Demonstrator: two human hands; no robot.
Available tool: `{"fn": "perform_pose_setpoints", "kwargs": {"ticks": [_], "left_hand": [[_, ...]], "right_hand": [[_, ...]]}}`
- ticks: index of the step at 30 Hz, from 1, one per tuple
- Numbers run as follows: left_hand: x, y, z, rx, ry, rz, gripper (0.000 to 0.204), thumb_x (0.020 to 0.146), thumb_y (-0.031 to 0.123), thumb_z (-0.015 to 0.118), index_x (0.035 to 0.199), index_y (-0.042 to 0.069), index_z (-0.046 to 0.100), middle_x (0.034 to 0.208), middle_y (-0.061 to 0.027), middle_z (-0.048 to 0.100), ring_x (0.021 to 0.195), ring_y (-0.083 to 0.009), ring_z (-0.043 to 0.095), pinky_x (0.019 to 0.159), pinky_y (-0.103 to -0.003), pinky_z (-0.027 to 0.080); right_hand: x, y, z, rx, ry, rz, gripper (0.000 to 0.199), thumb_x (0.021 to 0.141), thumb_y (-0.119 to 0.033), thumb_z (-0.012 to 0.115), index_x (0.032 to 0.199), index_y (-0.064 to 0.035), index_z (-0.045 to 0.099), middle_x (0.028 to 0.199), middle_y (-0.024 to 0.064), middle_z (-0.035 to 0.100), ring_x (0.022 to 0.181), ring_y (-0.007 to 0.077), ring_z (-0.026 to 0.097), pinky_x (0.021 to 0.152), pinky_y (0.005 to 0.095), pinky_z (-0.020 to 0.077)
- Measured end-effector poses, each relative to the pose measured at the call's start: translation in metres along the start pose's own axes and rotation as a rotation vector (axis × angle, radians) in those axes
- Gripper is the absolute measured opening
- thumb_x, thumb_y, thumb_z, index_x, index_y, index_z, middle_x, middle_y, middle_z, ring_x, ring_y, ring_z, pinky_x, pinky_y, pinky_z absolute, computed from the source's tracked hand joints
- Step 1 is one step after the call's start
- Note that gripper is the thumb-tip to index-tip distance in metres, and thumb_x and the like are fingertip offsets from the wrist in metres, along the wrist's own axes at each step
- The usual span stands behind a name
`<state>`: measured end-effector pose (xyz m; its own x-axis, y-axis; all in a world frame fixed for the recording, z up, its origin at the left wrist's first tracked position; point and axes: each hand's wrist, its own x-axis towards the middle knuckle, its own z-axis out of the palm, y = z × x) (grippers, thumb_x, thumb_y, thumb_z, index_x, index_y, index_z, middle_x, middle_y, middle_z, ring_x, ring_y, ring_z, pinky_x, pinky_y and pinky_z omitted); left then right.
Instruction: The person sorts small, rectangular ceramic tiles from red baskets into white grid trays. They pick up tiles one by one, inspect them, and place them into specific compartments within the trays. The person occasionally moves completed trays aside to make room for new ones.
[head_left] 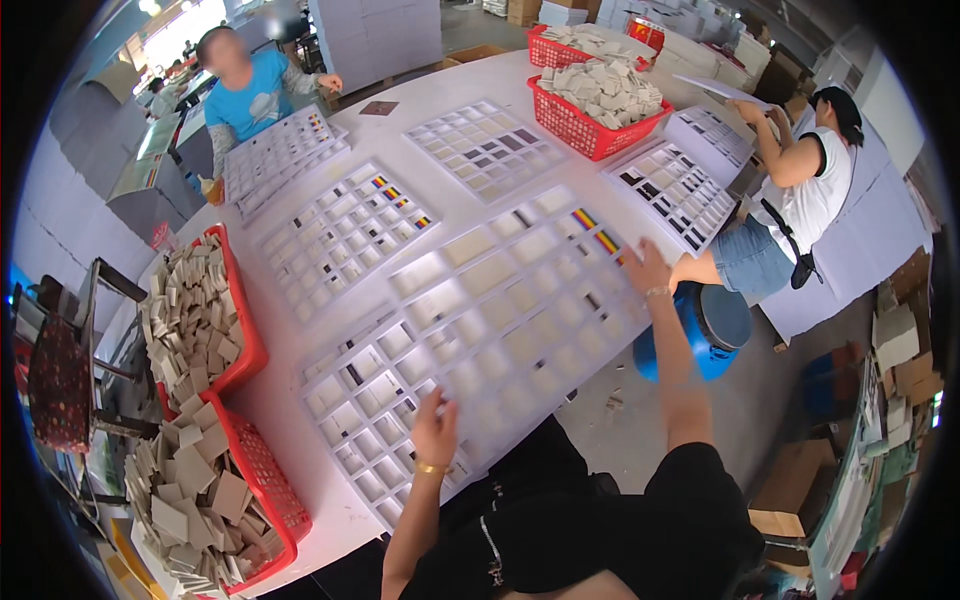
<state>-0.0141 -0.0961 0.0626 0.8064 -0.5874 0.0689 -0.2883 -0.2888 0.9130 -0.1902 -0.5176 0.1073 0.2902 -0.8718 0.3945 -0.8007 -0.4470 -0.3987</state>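
Between my hands is a large white grid board (pixel 500 330) with many rectangular cells, smeared by motion and tilted over a sharper white compartment tray (pixel 345 415). My left hand (pixel 435 430), with a gold bracelet at the wrist, is closed at the board's near left edge with its fingers bent. My right hand (pixel 648 268) grips the board's right edge, fingers over the top and a bracelet at the wrist. Small dark labels and rainbow-striped strips (pixel 597 232) show on the board near my right hand. The board hides part of the tray below.
Red baskets of grey cardboard pieces stand at left (pixel 262 480) and far right (pixel 575 125). More compartment trays (pixel 345 235) lie across the white table (pixel 290 350). A person in blue (pixel 255 95) is at far left; another in white (pixel 815 165) stands right, near a blue drum (pixel 700 335).
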Motion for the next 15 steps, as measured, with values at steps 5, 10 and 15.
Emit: {"fn": "perform_pose_setpoints", "kwargs": {"ticks": [5,10,15], "left_hand": [[0.021,0.031,0.032,0.06,-0.223,0.124,0.035,0.083,0.022,0.065,0.113,0.007,0.058,0.076,-0.0067,0.055,0.057,-0.0167,0.052,0.054,-0.03,0.043],[-0.02,0.027,-0.014,0.004,-0.265,-0.018,0.023,0.085,0.014,0.06,0.107,0.006,0.06,0.078,-0.0086,0.055,0.064,-0.0192,0.054,0.061,-0.031,0.045],[-0.06,-0.006,-0.075,0.006,0.022,0.079,0.016,0.088,-0.001,0.049,0.097,0.003,0.062,0.071,-0.0055,0.047,0.063,-0.0145,0.045,0.059,-0.026,0.039]], "right_hand": [[0.001,-0.028,-0.017,0.133,0.101,-0.307,0.06,0.08,-0.036,0.063,0.127,-0.0046,0.045,0.125,0.0171,0.052,0.114,0.035,0.05,0.094,0.0459,0.0396],[-0.088,-0.066,0.032,0.324,-0.117,-0.464,0.047,0.077,-0.024,0.066,0.117,-0.0034,0.052,0.116,0.0175,0.057,0.108,0.0358,0.053,0.091,0.0437,0.0428],[-0.151,-0.131,0.062,0.626,-0.302,-0.563,0.038,0.076,-0.016,0.066,0.109,-0.0018,0.056,0.109,0.0186,0.059,0.103,0.0365,0.056,0.09,0.0428,0.0439]]}}
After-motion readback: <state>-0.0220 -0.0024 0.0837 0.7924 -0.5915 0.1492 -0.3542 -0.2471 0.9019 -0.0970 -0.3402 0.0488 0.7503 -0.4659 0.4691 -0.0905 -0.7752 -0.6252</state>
